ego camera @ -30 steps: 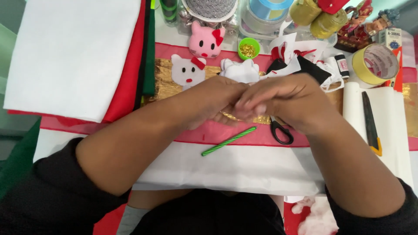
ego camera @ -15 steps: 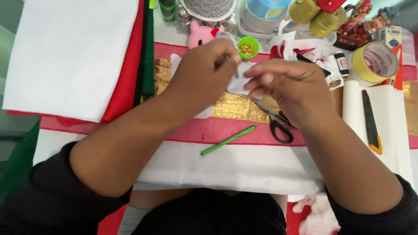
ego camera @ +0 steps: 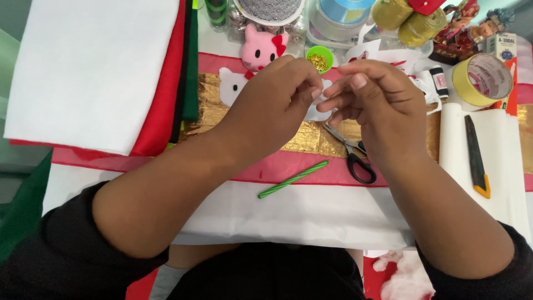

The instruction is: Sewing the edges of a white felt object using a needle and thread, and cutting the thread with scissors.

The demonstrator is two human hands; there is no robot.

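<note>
- A stack of felt sheets (ego camera: 94, 72) lay at the far left, white on top, with red, black and green edges showing along its right side.
- Just right of the stack, a white cat-face cutout (ego camera: 232, 84) rested on the gold fabric strip (ego camera: 302, 139), with a pink cat plush (ego camera: 261, 50) above it.
- The left hand (ego camera: 275, 103) hung over the gold strip, its fingers curled in and its fingertips pinched towards the other hand; whether it gripped anything could not be told.
- A white felt piece (ego camera: 317, 108) lay right beneath the gap between the two hands, mostly hidden by them; contact could not be made out.
- A small green cup of gold beads (ego camera: 319, 58) sat just above the hands.
- A green striped stick (ego camera: 293, 179) lay on the pink band, nearer the person, below both hands.
- The right hand (ego camera: 380, 103) met the left fingertip to fingertip, fingers half bent and loosely together; any hold could not be told.
- Black-handled scissors (ego camera: 352, 153) lay just under the right hand.
- Further right stood a yellow tape roll (ego camera: 482, 80), and a black and yellow utility knife (ego camera: 476, 155) lay on white paper.
</note>
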